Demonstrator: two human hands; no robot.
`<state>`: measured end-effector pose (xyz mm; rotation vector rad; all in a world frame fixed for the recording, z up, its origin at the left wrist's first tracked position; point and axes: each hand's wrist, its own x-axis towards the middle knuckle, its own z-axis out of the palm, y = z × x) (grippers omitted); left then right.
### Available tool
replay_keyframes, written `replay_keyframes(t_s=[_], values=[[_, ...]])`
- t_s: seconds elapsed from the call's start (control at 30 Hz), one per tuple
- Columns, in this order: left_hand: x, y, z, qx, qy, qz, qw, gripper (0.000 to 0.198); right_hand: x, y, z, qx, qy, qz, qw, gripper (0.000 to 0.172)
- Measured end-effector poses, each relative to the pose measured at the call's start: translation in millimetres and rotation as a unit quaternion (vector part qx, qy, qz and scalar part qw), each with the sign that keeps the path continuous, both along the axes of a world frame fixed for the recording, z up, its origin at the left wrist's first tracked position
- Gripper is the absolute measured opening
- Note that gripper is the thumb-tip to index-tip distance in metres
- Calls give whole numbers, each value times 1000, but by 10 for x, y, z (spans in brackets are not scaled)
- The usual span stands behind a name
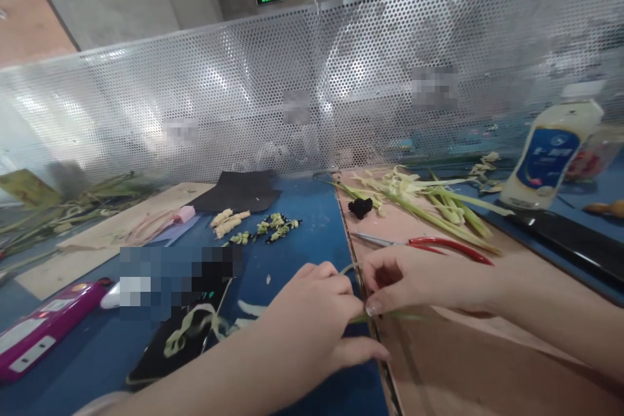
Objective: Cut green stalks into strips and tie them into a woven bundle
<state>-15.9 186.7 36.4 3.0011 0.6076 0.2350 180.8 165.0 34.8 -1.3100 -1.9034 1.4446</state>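
My left hand (316, 315) is at the seam between the blue table and a brown board, fingers curled and thumb stretched out below them. My right hand (414, 279) meets it there, its thumb and fingertips pinched together. Between the two runs a thin green plant strip (359, 320), mostly hidden by the fingers. Just beyond my right hand lie red-handled pliers or scissors (448, 248); the hand covers part of them. Past them are a crumpled black piece (359, 208) and pale green stalks (453, 208). Curled pale strips (195, 325) lie left of my left hand.
A dark phone (160, 357) lies under the curled strips. To its left is a purple power strip (49, 325). Small braided pieces (277, 226) and black paper (238, 190) lie farther back. A bottle (550, 149) stands right, before a perforated metal screen (244, 97).
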Motion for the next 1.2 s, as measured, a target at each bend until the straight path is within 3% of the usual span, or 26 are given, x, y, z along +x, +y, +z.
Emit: replay_keyframes(t_s=[0.13, 0.3, 0.43, 0.57, 0.63, 0.73, 0.8, 0.93, 1.1, 1.2], values=[[95, 38, -22, -114, -67, 65, 989, 33, 23, 30, -37, -5, 55, -4, 998, 27], [177, 79, -28, -261, -128, 132, 948, 36, 25, 31, -51, 3, 61, -25, 998, 30], [201, 69, -33, -303, -157, 154, 927, 35, 18, 13, -20, 2, 55, -26, 998, 31], [183, 50, -34, -347, -168, 180, 905, 21, 93, 45, 22, 84, 2, -18, 996, 30], [163, 43, -34, -361, -168, 175, 901, 20, 163, 76, 44, 110, 18, 19, 994, 27], [135, 33, -37, -382, -165, 157, 896, 20, 256, 100, 83, 94, 74, 99, 988, 24], [121, 27, -41, -390, -159, 144, 895, 18, 280, 85, 116, 86, 59, 126, 987, 26], [102, 23, -41, -376, -141, 142, 905, 19, 236, 15, 185, 115, -41, 137, 983, 42], [84, 21, -36, -353, -131, 139, 916, 20, 160, -21, 220, 173, -102, 130, 971, 18], [82, 17, -40, -346, -128, 137, 920, 19, 146, -25, 220, 184, -122, 108, 969, 11]])
